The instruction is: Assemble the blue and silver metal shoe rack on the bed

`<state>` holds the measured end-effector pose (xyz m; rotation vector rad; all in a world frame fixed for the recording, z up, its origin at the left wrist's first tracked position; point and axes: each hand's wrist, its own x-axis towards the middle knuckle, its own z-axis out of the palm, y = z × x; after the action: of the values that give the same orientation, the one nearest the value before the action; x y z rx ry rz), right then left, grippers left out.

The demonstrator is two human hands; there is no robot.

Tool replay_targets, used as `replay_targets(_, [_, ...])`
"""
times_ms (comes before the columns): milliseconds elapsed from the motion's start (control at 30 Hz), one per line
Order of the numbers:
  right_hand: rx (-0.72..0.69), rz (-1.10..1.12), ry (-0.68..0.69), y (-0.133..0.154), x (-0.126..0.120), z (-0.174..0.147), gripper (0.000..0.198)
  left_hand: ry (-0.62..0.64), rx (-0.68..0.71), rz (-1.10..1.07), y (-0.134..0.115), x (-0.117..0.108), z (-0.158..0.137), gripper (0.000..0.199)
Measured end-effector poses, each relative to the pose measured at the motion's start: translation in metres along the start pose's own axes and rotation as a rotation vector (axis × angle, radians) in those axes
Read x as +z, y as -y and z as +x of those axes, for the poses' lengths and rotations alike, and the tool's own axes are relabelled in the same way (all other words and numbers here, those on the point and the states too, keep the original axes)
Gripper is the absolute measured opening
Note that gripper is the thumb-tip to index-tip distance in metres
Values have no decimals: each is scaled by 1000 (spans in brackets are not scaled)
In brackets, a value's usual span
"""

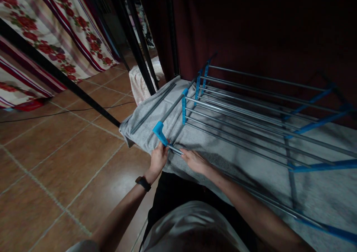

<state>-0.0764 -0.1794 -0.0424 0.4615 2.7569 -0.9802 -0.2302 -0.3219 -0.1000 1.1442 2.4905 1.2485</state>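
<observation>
A metal clothes drying rack point(214, 108) with blue plastic joints spreads out over a grey blanket. At its near left end is a blue corner connector point(158, 130), with a metal tube point(175, 150) running out from its lower end. My left hand point(158, 158) is closed at that joint, fingers around the connector's lower end and the tube. A little to the right, my right hand point(195, 160) grips the same tube between thumb and fingers. A blue slotted bracket point(183, 110) holds several rods just beyond my hands.
Beyond the corner, a loose grey rod point(153, 108) lies on the grey blanket point(143, 112). Black metal posts point(136, 40) and a slanting bar point(61, 79) stand at the left. A thin cable point(69, 111) crosses the tiled floor point(55, 151) before a floral curtain point(75, 25).
</observation>
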Motion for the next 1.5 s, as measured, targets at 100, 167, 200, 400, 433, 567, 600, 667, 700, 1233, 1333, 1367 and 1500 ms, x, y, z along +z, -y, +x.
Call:
replay_targets(100, [41,-186,-63,11,0,-8,42,1,-5,-25,-1,0,1,27])
replay_targets(167, [109,-324,-123,17,4,-12,42,12,1,-43,-1,0,1,24])
replay_targets(200, [134,-379,-149,19,6,-13,42,11,-2,-51,-1,0,0,23])
replay_targets(400, [104,-385,-154,17,13,-9,48,-48,-26,-26,0,5,-2,26])
replay_targets(433, [105,-372,-144,16,11,-8,48,-48,-32,-16,0,5,-2,25])
replay_targets(567, [114,-328,-107,16,4,-5,47,-22,-66,21,-1,5,-3,27])
replay_targets(600, [118,-317,-94,17,3,-4,48,-16,-76,29,-2,5,-3,28])
replay_targets(667, [130,-291,-69,17,1,-4,48,-10,-92,39,-3,5,-4,30])
replay_targets(700, [137,-276,-59,17,0,-4,49,-7,-95,36,-3,5,-4,30])
replay_targets(1233, [125,-264,-49,11,3,-2,53,-12,-100,18,-9,2,-3,27])
replay_targets(1333, [113,-325,-115,14,8,-6,50,21,-78,-39,-7,-1,-3,29])
replay_targets(1367, [101,-340,-144,15,9,-8,47,44,-65,-70,-5,-3,-3,30])
replay_targets(1500, [26,-392,-312,9,9,-23,34,169,21,-199,19,-14,1,48])
